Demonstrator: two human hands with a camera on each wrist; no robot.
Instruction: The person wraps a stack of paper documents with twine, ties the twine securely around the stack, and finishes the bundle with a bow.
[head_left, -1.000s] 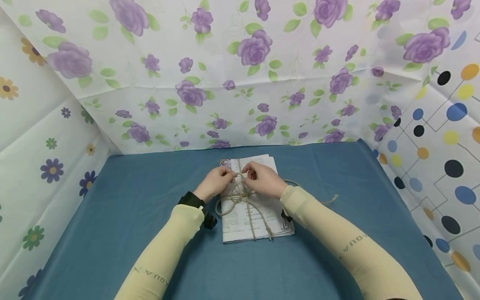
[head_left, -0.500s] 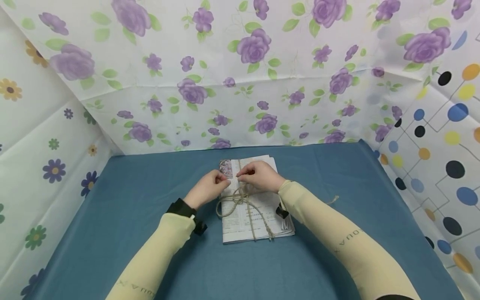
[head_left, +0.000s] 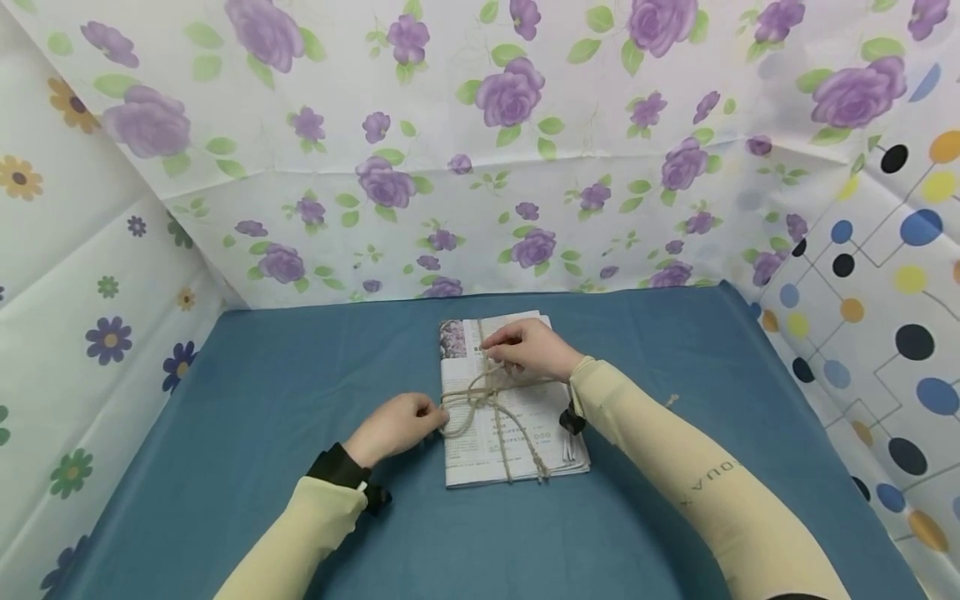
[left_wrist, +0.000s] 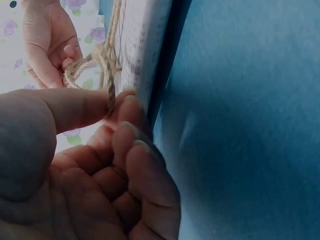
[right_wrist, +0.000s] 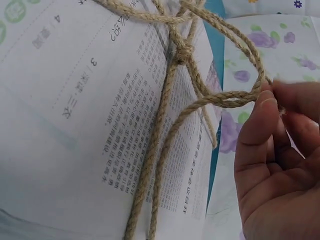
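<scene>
A folded stack of printed newspaper (head_left: 468, 462) lies on the blue cloth, bound lengthwise and crosswise with twine (head_left: 483, 394) knotted near its middle. At the stack's left edge, my left hand (head_left: 397, 425) pinches a piece of the twine (left_wrist: 111, 100) between thumb and forefinger; its other fingers are curled. Over the upper part of the stack, my right hand (head_left: 536, 350) pinches a loop of twine (right_wrist: 235, 97), held up off the paper in the right wrist view. Part of the stack's right side is hidden under the right hand.
Blue cloth (head_left: 300, 375) covers the table around the stack. Floral sheets (head_left: 450, 167) hang behind, with patterned sheets on both sides. A loose twine end (head_left: 672, 401) shows beyond the right forearm.
My left hand has left the upper twine, moved down and leftward, and now pinches twine at the stack's left edge. My right hand stays above the stack, shifted slightly right since half a second ago.
</scene>
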